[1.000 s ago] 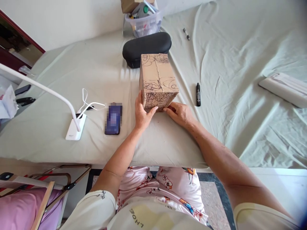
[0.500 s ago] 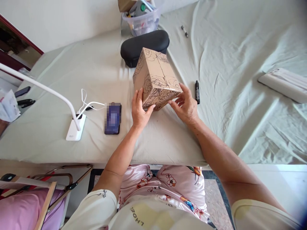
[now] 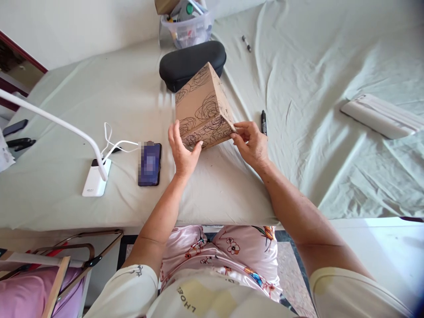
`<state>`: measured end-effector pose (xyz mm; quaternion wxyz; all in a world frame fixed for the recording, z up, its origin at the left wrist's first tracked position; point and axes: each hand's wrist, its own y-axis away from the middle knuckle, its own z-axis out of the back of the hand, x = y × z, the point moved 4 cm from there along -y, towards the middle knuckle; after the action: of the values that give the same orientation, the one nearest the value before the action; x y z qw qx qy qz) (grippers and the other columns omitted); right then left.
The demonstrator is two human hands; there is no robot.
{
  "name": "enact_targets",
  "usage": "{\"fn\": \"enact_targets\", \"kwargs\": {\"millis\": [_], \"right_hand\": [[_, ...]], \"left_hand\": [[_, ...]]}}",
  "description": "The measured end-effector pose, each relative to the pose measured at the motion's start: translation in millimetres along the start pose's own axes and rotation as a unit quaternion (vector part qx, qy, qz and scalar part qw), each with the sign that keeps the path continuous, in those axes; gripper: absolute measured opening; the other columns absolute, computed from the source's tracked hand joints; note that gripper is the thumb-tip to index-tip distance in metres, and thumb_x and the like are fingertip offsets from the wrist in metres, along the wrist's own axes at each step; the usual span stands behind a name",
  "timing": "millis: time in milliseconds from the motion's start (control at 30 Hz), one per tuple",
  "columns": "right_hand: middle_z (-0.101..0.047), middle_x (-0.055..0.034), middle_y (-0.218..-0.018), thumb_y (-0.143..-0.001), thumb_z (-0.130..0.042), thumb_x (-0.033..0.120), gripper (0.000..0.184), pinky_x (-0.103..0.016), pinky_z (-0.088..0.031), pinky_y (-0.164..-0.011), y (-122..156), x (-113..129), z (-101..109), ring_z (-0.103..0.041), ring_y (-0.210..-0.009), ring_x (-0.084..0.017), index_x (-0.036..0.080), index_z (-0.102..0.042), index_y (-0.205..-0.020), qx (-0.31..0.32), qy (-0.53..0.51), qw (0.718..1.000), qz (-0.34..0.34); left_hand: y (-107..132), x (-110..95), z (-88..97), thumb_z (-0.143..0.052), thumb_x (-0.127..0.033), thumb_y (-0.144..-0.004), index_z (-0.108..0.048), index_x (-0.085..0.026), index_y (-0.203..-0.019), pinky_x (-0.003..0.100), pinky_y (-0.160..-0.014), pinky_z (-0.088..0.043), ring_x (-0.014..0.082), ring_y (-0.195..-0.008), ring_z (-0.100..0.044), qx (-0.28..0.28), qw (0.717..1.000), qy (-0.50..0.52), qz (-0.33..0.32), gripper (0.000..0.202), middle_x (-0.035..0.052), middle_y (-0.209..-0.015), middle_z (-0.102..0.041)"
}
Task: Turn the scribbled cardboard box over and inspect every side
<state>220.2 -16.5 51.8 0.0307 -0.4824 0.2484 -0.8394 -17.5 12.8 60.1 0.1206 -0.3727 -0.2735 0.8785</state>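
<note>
Between my hands a brown cardboard box (image 3: 197, 106) is held tilted over the cloth, its faces covered in black scribbled loops. My left hand (image 3: 184, 152) grips its near left corner, thumb on the near face and fingers on the left side. At the near right corner my right hand (image 3: 251, 142) pinches the box edge between thumb and fingers. A black marker (image 3: 263, 123) lies just beyond my right hand. Behind the box, partly covered by it, sits a black hard case (image 3: 188, 62). The underside of the box is hidden.
Left of my hands lie a phone (image 3: 150, 164) and a white power bank (image 3: 96, 176) with a cable and a lamp's curved white neck (image 3: 49, 115). A clear plastic tub (image 3: 188, 31) stands at the back. A small pen (image 3: 246, 43) and a white case (image 3: 380, 115) lie to the right.
The box has turned and rolled to the right, so its scribbled left face now points up and the seamed top has swung away. Both hands still hold it.
</note>
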Motion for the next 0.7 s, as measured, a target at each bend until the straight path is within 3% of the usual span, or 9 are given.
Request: {"fn": "enact_targets", "kwargs": {"millis": [100, 200, 300, 400, 467, 600, 700], "right_hand": [[-0.068, 0.0001, -0.08, -0.093, -0.061, 0.045, 0.033, -0.031, -0.046, -0.065, 1, 5, -2, -0.055, -0.06, -0.013, 0.022, -0.059, -0.118, 0.045, 0.009, 0.999, -0.005], [-0.069, 0.0005, -0.077, -0.093, -0.06, 0.042, 0.032, -0.03, -0.045, -0.065, 1, 8, -3, -0.053, -0.058, -0.012, 0.021, -0.059, -0.116, 0.076, 0.03, 0.997, -0.015], [-0.071, -0.0009, -0.078, -0.091, -0.061, 0.04, 0.029, -0.029, -0.044, -0.066, 1, 8, -5, -0.055, -0.06, -0.013, 0.02, -0.062, -0.112, 0.105, 0.071, 0.992, -0.023], [-0.073, -0.0035, -0.08, -0.089, -0.063, 0.039, 0.022, -0.029, -0.042, -0.067, 1, 8, -9, -0.058, -0.065, -0.015, 0.02, -0.065, -0.099, 0.137, 0.126, 0.982, -0.026], [-0.074, -0.0051, -0.081, -0.089, -0.064, 0.039, 0.02, -0.03, -0.042, -0.066, 1, 9, -10, -0.058, -0.066, -0.016, 0.02, -0.064, -0.092, 0.148, 0.148, 0.977, -0.027], [-0.074, -0.0061, -0.083, -0.09, -0.065, 0.04, 0.021, -0.031, -0.046, -0.07, 1, 8, -11, -0.062, -0.068, -0.017, 0.019, -0.067, -0.092, 0.149, 0.159, 0.976, -0.033], [-0.077, -0.0081, -0.097, -0.09, -0.068, 0.051, 0.044, -0.034, -0.053, -0.072, 1, 4, -8, -0.066, -0.072, -0.018, 0.017, -0.069, -0.118, 0.113, 0.13, 0.985, -0.027]], "left_hand": [[-1, 9, -10.8, -0.07, -0.032, -0.096, 0.017, -0.03, -0.167, 0.041, -0.13, -0.045, 0.0223, -0.163, -0.038, 0.041, 0.996, 0.057, 0.052, 0.112, 0.0168, -0.177, -0.027], [-1, 15, -19.9, -0.064, -0.04, -0.101, 0.027, -0.028, -0.164, 0.037, -0.123, -0.052, 0.0196, -0.157, -0.047, 0.067, 0.986, 0.127, 0.082, 0.112, 0.0185, -0.175, -0.031], [-2, 18, -19.6, -0.067, -0.058, -0.097, 0.018, -0.026, -0.165, 0.038, -0.125, -0.049, 0.02, -0.154, -0.051, 0.05, 0.971, 0.218, 0.086, 0.114, 0.0195, -0.171, -0.038], [-2, 18, -15.4, -0.076, -0.069, -0.086, -0.02, -0.026, -0.162, 0.04, -0.129, -0.043, 0.0238, -0.153, -0.052, 0.039, 0.957, 0.272, 0.096, 0.104, 0.0163, -0.164, -0.048], [-2, 18, -13.3, -0.078, -0.068, -0.083, -0.036, -0.025, -0.153, 0.042, -0.13, -0.042, 0.0258, -0.151, -0.053, 0.036, 0.957, 0.267, 0.104, 0.093, 0.0153, -0.161, -0.053], [-1, 18, -13.1, -0.076, -0.062, -0.087, -0.039, -0.023, -0.15, 0.042, -0.126, -0.046, 0.0264, -0.145, -0.058, 0.026, 0.96, 0.259, 0.102, 0.084, 0.0169, -0.158, -0.056], [0, 18, -14.9, -0.074, -0.06, -0.09, -0.033, -0.025, -0.155, 0.04, -0.127, -0.044, 0.0248, -0.151, -0.053, 0.019, 0.966, 0.244, 0.084, 0.085, 0.0154, -0.164, -0.049]]}}
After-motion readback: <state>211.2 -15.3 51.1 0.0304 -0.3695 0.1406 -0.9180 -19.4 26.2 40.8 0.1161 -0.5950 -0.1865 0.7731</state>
